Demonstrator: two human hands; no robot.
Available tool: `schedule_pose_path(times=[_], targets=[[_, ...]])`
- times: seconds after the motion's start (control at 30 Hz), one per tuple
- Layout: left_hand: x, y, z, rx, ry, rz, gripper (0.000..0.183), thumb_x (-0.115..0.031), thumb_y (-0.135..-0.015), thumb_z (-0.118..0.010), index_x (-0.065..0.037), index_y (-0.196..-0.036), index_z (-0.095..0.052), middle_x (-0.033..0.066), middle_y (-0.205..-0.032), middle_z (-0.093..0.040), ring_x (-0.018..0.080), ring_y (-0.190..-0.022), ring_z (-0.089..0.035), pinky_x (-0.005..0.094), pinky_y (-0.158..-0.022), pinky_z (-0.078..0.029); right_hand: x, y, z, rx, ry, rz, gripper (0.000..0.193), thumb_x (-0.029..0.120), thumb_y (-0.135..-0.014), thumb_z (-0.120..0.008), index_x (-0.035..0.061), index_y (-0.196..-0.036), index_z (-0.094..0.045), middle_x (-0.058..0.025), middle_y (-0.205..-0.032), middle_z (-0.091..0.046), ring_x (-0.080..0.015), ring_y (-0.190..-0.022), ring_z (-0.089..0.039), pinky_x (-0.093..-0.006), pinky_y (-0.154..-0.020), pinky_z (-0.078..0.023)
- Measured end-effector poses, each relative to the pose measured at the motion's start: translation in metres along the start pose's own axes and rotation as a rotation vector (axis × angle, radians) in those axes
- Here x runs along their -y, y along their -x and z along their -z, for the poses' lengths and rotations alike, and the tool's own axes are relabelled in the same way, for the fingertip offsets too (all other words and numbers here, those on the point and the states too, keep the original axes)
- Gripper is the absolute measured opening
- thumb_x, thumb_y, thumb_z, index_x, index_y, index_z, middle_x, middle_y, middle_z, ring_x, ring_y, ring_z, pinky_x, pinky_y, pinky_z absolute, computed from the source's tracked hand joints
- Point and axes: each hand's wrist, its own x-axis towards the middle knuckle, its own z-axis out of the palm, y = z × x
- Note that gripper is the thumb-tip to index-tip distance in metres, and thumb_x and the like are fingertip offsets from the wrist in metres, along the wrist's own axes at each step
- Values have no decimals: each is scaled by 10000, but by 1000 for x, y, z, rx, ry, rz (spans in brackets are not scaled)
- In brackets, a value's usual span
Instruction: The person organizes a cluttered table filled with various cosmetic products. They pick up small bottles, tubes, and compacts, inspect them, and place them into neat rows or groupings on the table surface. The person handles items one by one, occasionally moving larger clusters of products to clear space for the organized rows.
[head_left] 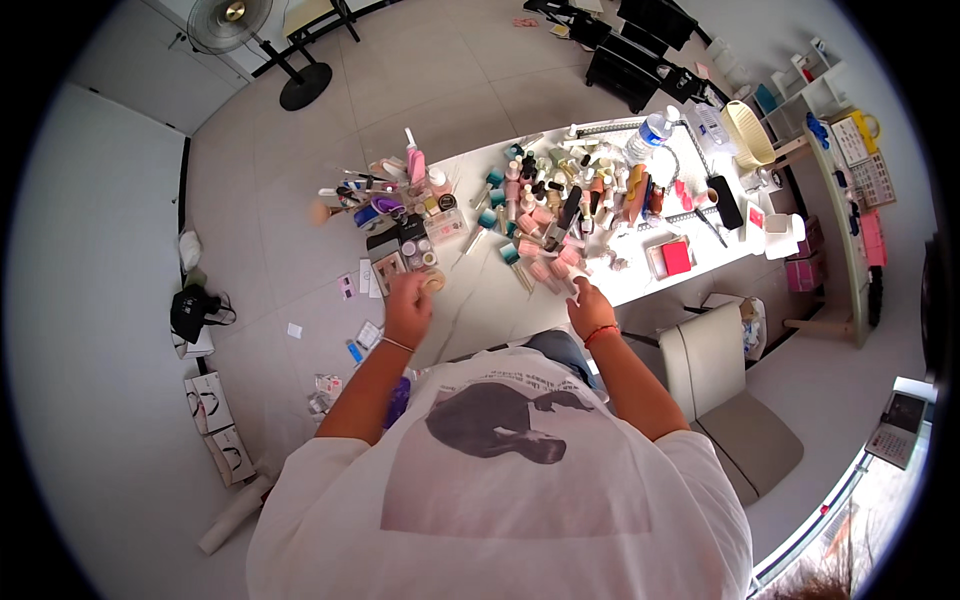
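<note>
My left hand (408,310) is at the table's near left side, its fingers curled in. A small round beige container (433,281) is right at its fingertips; whether they grip it is hard to see. Just beyond lie a makeup palette (388,268) and several small round jars (417,250). My right hand (592,308) is over the near edge, thumb and forefinger apart, with nothing visible between them. Close to its fingertips are pink nail polish bottles (543,272). Behind these spreads a dense heap of nail polish bottles (530,195), with teal-capped ones (510,253) along its left side.
On the white table (470,320) stand a water bottle (652,135), a red box (677,257) and a black phone (722,202). Brushes and cosmetics (380,205) crowd the far left corner. A beige chair (715,385) is at my right; a fan (305,87) stands far left.
</note>
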Motion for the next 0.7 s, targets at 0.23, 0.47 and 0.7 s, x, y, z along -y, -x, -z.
schedule_pose_path(times=[0.23,0.47,0.7], targets=[[-81,-19,-109,589,-106,-299,260,-53,-788,-633,-79,-1047,-645,104,-1088,-612,321,-896,-629,420,-787,-524,-5,-12,10,315,200,188,584,235,-875,-663,143,-1382,-387,-209,-1124,-608,-408,-950,-665,-501,-793,-546],[-99,-18,-171,590,-250,-174,271,-61,-784,-617,-111,-1049,-648,88,-1090,-603,305,-893,-627,427,-768,-530,-42,-37,40,534,308,444,714,171,-868,-648,189,-1488,-294,-198,-1153,-582,-408,-956,-665,-500,-788,-551],[-108,-1,-166,494,-208,147,297,-61,-804,-605,-93,-1096,-649,141,-1138,-590,361,-982,-611,428,-861,-521,-70,-58,47,632,198,622,743,143,-852,-663,216,-1494,-297,-171,-1151,-589,-392,-982,-651,-483,-822,-542]])
